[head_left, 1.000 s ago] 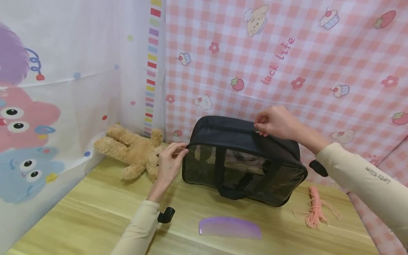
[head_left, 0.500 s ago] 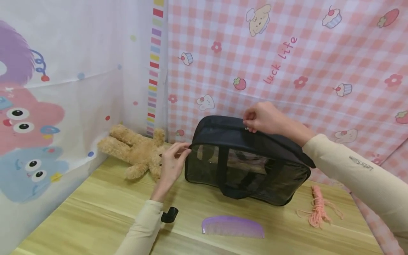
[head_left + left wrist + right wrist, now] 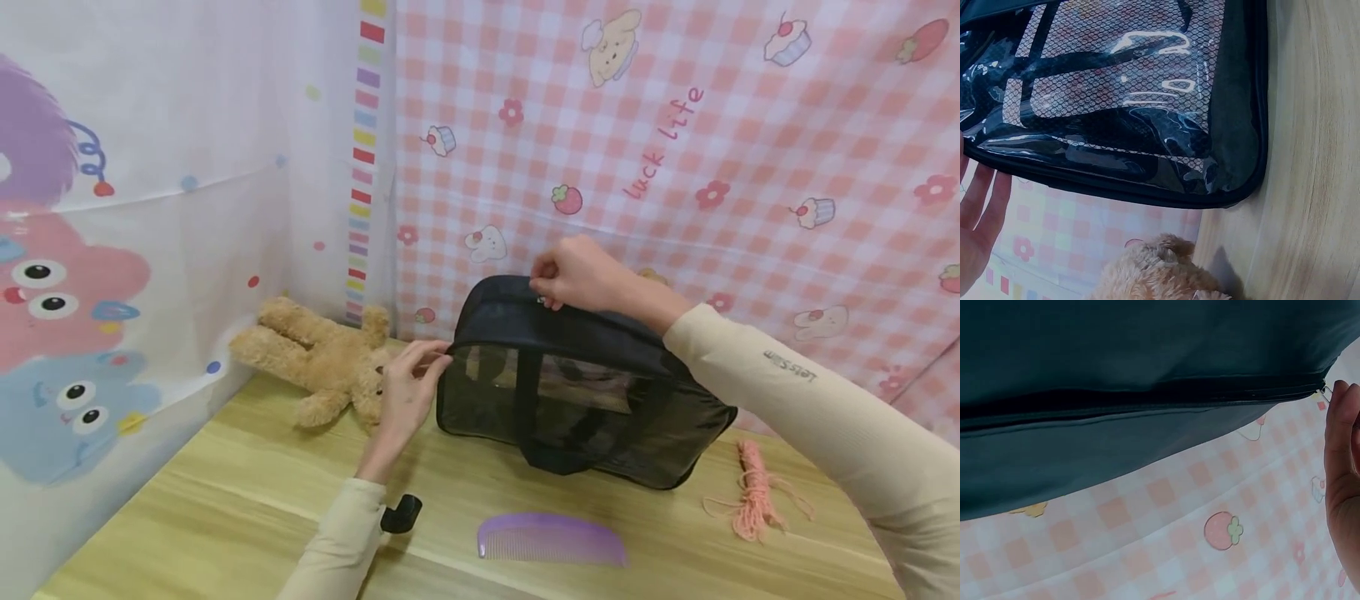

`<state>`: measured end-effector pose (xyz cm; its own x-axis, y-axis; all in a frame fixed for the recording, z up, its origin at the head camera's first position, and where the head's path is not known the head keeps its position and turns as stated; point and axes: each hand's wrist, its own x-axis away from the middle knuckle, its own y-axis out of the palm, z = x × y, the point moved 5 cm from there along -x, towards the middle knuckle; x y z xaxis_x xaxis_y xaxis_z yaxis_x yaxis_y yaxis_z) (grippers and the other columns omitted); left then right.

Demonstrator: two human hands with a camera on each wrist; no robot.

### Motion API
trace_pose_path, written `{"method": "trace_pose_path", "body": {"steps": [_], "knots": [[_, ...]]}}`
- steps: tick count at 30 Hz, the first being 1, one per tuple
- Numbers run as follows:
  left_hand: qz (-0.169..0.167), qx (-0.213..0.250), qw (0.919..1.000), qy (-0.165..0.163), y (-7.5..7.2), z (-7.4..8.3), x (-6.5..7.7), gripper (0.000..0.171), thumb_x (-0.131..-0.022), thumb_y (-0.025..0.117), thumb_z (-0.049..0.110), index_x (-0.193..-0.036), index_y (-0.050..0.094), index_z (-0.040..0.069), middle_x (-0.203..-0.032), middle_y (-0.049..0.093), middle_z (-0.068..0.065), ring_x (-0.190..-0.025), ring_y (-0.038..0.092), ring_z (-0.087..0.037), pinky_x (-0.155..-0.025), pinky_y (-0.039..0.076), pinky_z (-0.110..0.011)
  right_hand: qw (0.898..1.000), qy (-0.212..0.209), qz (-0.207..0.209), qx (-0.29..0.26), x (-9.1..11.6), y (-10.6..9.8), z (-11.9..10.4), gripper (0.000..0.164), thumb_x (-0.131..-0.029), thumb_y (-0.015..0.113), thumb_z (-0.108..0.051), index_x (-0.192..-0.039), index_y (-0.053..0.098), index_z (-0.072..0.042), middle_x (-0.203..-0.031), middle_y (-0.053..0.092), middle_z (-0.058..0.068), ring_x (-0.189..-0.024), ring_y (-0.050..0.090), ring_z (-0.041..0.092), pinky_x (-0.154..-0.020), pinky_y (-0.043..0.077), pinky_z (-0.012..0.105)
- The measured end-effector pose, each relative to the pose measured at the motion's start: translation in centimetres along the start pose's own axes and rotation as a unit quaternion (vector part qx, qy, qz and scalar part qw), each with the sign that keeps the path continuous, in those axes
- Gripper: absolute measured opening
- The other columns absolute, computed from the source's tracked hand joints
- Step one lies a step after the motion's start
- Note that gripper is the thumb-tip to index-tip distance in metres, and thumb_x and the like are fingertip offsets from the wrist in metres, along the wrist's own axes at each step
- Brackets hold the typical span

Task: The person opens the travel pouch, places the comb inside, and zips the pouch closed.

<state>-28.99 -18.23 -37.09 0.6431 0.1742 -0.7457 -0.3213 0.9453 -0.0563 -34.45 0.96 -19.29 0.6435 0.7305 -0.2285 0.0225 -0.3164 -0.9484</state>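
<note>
A black bag (image 3: 573, 392) with see-through front panel and hanging handle stands upright on the wooden table. At its upper left corner, my left hand (image 3: 411, 392) pinches the edge between thumb and fingers; in the left wrist view, fingers (image 3: 999, 194) reach behind the bag's dark piping. My right hand (image 3: 581, 271) is over the bag's top, thumb and fingertips pinching a small metal zipper pull (image 3: 1325, 392). Along the top in the right wrist view runs the zipper (image 3: 1147, 403), a dark slit showing beside it. A mesh panel (image 3: 1122, 69) shows through the clear front.
Left of the bag a tan teddy bear (image 3: 322, 354) lies on the table (image 3: 225, 492). A purple comb (image 3: 551, 537) lies in front, and a bundle of pink yarn (image 3: 753, 496) to the right. A pink checked cloth (image 3: 480, 150) hangs close behind the bag.
My right hand has moved left along the bag's top with the zipper pull, from right of the middle toward the left end. My left hand keeps its hold on the corner.
</note>
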Motion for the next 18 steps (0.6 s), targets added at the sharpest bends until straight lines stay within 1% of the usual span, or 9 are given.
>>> {"method": "trace_pose_path", "body": {"steps": [3,5,11,18], "knots": [[0.008,0.001,1.0000,0.004,0.3,0.0,-0.3,0.015,-0.088,0.068,0.009,-0.102,0.072,0.007,-0.093,0.068,-0.005,-0.081,0.067,-0.021,-0.071,0.055,-0.032,1.000,0.000,-0.005,0.000,-0.7,0.0,-0.2,0.015,-0.092,0.061,-0.007,-0.091,0.072,0.002,-0.067,0.068,0.002,-0.055,0.063,0.009,-0.055,0.053,0.024],[0.011,-0.004,0.9999,0.004,0.3,-0.1,-0.2,0.016,-0.087,0.069,0.008,-0.102,0.072,0.007,-0.093,0.068,-0.005,-0.081,0.067,-0.020,-0.071,0.055,-0.032,1.000,-0.006,-0.005,-0.001,-1.1,0.3,-0.6,0.015,-0.092,0.061,-0.008,-0.092,0.072,0.002,-0.066,0.067,0.001,-0.055,0.063,0.008,-0.056,0.053,0.024],[-0.003,-0.015,0.9999,-0.002,0.5,-0.2,-0.4,0.017,-0.089,0.067,0.014,-0.105,0.071,0.011,-0.096,0.067,-0.001,-0.084,0.066,-0.016,-0.073,0.054,-0.031,1.000,-0.021,0.007,0.016,-2.4,0.8,-1.2,0.014,-0.092,0.061,-0.007,-0.087,0.073,-0.001,-0.062,0.065,-0.002,-0.052,0.061,0.006,-0.054,0.051,0.022],[0.004,-0.015,0.9998,-0.011,0.2,-0.3,0.0,0.015,-0.089,0.067,0.012,-0.103,0.072,0.010,-0.095,0.067,-0.001,-0.083,0.066,-0.017,-0.072,0.054,-0.032,0.999,-0.025,-0.010,0.020,-4.0,2.1,-2.1,0.018,-0.093,0.059,-0.010,-0.086,0.073,-0.001,-0.061,0.064,-0.003,-0.052,0.061,0.006,-0.055,0.051,0.021]]}}
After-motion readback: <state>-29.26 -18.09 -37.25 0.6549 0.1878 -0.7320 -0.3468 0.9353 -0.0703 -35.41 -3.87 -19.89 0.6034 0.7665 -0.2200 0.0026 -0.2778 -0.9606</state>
